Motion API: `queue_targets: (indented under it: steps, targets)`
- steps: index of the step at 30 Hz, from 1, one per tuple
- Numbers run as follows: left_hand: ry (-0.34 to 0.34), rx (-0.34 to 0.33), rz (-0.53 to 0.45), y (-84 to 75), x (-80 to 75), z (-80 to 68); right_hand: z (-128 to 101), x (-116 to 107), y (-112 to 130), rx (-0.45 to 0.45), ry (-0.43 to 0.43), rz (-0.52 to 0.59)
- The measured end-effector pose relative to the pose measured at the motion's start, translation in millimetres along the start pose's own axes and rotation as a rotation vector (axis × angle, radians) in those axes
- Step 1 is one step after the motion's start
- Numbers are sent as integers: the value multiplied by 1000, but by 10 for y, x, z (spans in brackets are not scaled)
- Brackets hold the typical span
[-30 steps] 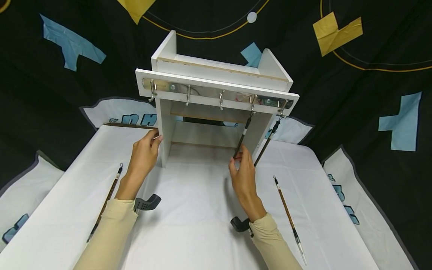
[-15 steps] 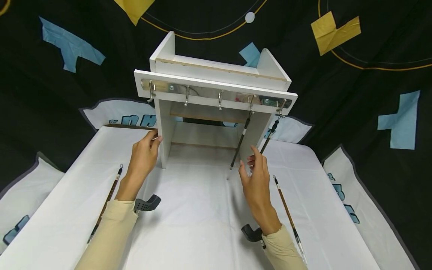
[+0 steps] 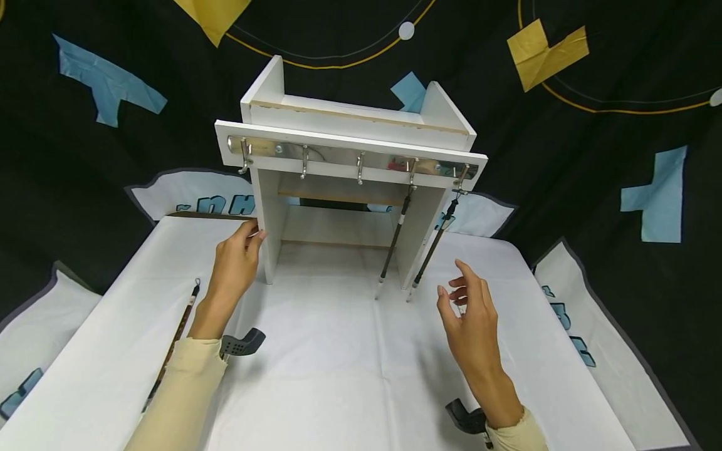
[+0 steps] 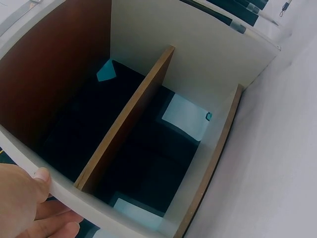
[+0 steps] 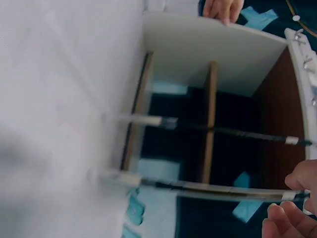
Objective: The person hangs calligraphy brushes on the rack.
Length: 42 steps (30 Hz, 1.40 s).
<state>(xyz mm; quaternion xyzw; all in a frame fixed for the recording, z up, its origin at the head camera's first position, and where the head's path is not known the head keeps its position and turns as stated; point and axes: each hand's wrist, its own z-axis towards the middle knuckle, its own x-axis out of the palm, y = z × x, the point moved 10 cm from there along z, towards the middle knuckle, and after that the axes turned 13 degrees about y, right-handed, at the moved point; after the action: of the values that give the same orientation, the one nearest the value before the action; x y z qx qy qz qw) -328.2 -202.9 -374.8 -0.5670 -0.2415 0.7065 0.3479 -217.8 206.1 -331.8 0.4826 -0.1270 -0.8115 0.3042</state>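
Observation:
A white wooden shelf unit (image 3: 361,119) stands on the table, with a row of metal hooks along its front rail (image 3: 338,150). My left hand (image 3: 234,263) grips the edge of its left side panel (image 4: 74,196), thumb on the near face and fingers behind. Two dark-handled paintbrushes hang tip-down by their loops: one brush (image 3: 393,241) from the second hook from the right, another brush (image 3: 431,254) from the rightmost hook. Right of them, my right hand (image 3: 470,322) is over the table, thumb and fingers apart. The brush that lay there is hidden by this hand.
Another brush (image 3: 172,344) lies on the white-covered table (image 3: 316,369), left of my left forearm. A black cloth (image 3: 592,144) with blue and yellow patches hangs behind and at the sides. The remaining hooks, such as the middle hook (image 3: 360,169), bear no brush.
My right hand let go of the brush on the second hook from the right and moved right and down. That brush now hangs freely. My left hand keeps its hold on the shelf.

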Motion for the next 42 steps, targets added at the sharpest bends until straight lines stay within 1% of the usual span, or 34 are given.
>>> queue_targets:
  steps: [6,11,15,21,24,27,30,33,42]
  targets:
    - [-6,4,3,7,-10,0,-166,50,-412,130,142,-64]
    - [-4,6,10,4,-9,4,-358,98,-781,186,229,-155]
    - [-4,8,13,1,-13,5,-482,173,-1034,230,318,-170]
    - [-6,10,9,-5,-19,7,-623,290,-1302,303,446,-176]
    - [-5,9,7,-6,-16,7,-685,365,-1411,355,519,-188]
    - [-4,9,5,-5,-9,10,-734,434,-1488,389,575,-200]
    - [-1,7,1,-3,-8,11,-762,473,-1518,386,591,-226]
    - [1,5,1,-2,-9,8,-773,486,-1521,371,585,-248]
    - [-1,11,0,16,-11,12,-774,514,-1523,364,581,-250]
